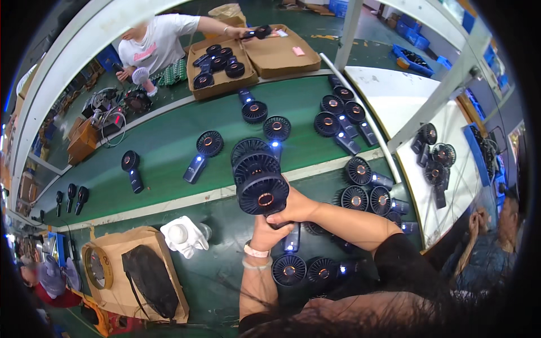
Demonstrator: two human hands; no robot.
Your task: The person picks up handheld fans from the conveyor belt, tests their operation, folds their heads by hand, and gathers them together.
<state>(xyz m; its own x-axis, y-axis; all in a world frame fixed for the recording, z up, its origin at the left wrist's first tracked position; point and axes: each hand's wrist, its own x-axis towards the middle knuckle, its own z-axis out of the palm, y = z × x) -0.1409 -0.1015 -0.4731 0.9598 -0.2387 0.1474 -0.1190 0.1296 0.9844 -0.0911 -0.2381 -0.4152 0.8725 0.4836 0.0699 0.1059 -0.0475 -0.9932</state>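
Low centre of frame: left hand (265, 232), a band at the wrist, fingers wrapped around the lower handle of the stacked handheld fans (260, 176). Right hand (296, 207) comes in from the right, fingers curled over the handles just under the front fan head. The stack sits mid-frame, lifted above the green belt (169, 143), grilles facing the camera.

Step in hand, as I read it: gathering or checking fans in a bunch, held up for a look. The next move would call for a firm two-hand hold so the stack does not slip apart, and a free spot to set it down.

Just beside the wrists, more fans lie flat, some with blue lights on (289, 269). Lower left: an open carton (112, 270) with a dark bag. Mid-distance: single fans spaced along the belt (203, 151). Upper frame: a co-worker in a white shirt (152, 45) reaches over a carton of fans (217, 65).
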